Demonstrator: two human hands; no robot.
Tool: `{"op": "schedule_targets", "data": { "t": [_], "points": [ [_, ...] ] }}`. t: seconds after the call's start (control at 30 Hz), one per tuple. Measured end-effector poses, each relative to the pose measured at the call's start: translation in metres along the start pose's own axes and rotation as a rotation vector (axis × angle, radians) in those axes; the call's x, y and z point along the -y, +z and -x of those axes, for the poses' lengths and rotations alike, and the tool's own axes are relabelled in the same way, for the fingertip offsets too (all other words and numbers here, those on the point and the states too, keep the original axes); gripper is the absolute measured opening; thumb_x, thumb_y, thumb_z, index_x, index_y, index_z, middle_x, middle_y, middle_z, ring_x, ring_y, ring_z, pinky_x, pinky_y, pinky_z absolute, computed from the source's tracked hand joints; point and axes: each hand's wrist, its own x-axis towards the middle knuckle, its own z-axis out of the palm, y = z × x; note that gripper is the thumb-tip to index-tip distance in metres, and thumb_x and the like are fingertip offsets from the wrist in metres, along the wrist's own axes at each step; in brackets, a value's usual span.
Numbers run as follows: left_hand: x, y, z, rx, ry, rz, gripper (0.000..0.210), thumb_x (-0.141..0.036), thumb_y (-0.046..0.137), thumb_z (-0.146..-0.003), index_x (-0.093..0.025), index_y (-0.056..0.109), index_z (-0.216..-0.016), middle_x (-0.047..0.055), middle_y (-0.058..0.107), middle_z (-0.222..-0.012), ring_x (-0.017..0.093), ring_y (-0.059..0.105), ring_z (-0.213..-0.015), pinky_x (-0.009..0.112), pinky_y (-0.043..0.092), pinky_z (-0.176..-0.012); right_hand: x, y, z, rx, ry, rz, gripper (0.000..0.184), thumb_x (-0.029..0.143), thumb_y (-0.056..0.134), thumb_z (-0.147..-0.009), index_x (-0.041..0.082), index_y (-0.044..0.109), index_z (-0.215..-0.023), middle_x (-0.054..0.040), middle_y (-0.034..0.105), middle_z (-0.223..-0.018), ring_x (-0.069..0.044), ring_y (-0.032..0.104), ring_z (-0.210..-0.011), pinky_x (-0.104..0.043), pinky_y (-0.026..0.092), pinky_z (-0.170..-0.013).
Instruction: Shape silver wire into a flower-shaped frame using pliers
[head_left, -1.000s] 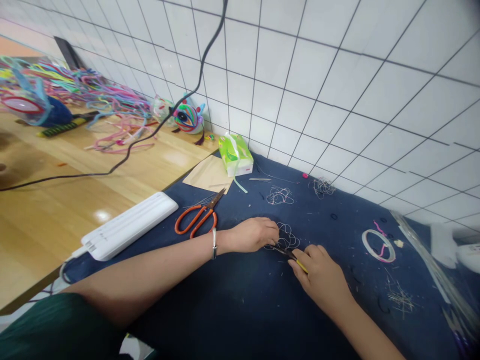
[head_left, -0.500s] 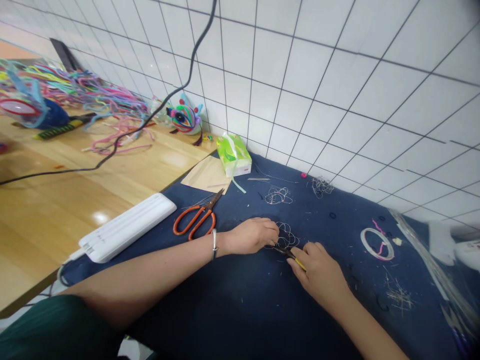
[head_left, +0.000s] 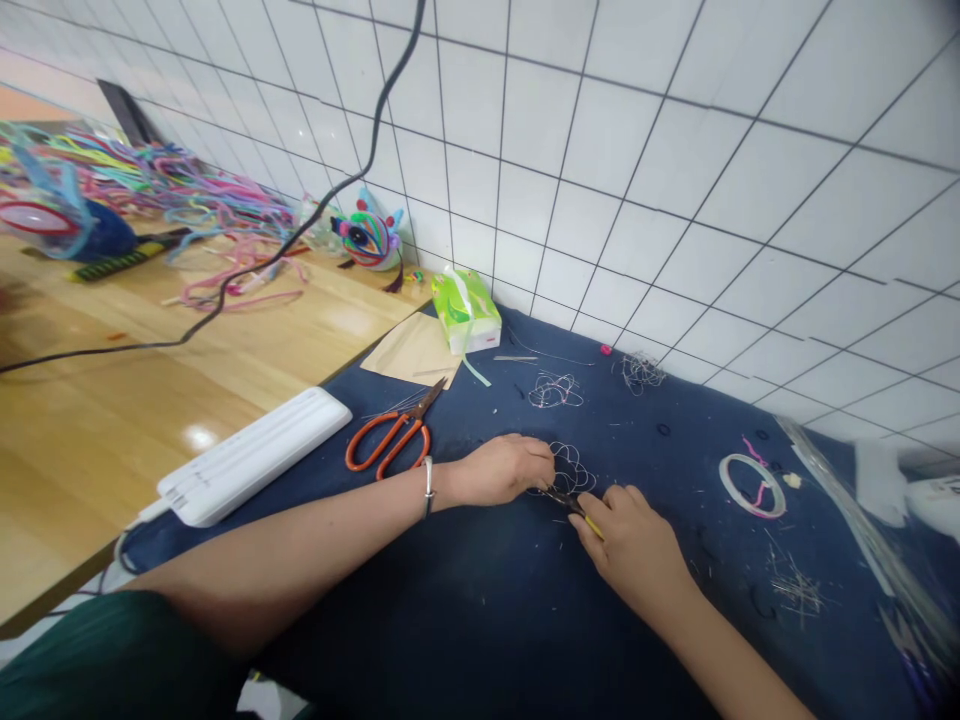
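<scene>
Head view: left hand is pinching the left edge of a looped wire shape, fingers narrow, fingertips partly hiding. Right hand is holding yellow-handled pliers, fingers curling round the grip, dark nose pointing at the left fingertips. Wire shape is lying on dark blue cloth, between both hands. Orange-handled scissors are resting just beyond the left wrist.

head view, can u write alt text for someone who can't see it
A bare right hand grips a dark, yellow-handled, pliers-like tool, angled toward the bare left hand, which is at some thin silvery wire loops on dark blue cloth. Beyond the left forearm lie orange-handled metal scissors and a green-and-white tissue pack.
</scene>
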Motion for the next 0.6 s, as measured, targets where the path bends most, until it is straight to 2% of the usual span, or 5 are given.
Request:
{"op": "schedule_targets", "data": {
  "t": [0.17, 0.3, 0.6],
  "points": [
    [0.0018, -0.0046, -0.0001, -0.001, -0.008, 0.100, 0.016, -0.013, 0.043, -0.085, -0.017, 0.058, -0.079, 0.003, 0.059, -0.079, 0.014, 0.053, -0.080, 0.024, 0.042, -0.073, 0.0003, -0.0052, -0.0003, 0.016, 0.000, -0.016, 0.021, 0.035, 0.044, -0.086, 0.024, 0.059, -0.096, -0.0061, 0.051, -0.077, -0.019, 0.046, -0.076, -0.026, 0.035, -0.056],
    [0.0024, -0.0073, 0.0005, -0.006, -0.017, 0.182, 0.016, -0.013, 0.044, -0.085, -0.016, 0.058, -0.080, 0.004, 0.059, -0.084, 0.013, 0.054, -0.082, 0.023, 0.042, -0.074, -0.0012, -0.0067, 0.0012, 0.014, -0.010, -0.013, 0.021, 0.033, 0.046, -0.085, 0.022, 0.060, -0.095, -0.0066, 0.050, -0.077, -0.019, 0.046, -0.076, -0.028, 0.038, -0.061],
    [0.0007, -0.0081, -0.0004, -0.014, -0.058, 0.203, 0.015, -0.013, 0.045, -0.085, -0.016, 0.060, -0.082, 0.004, 0.058, -0.090, 0.013, 0.055, -0.084, 0.023, 0.043, -0.076, 0.0011, -0.0038, 0.0005, -0.014, 0.017, -0.047, 0.021, 0.034, 0.044, -0.086, 0.022, 0.060, -0.092, -0.0067, 0.050, -0.076, -0.019, 0.046, -0.075, -0.027, 0.037, -0.057]
  ]
}}
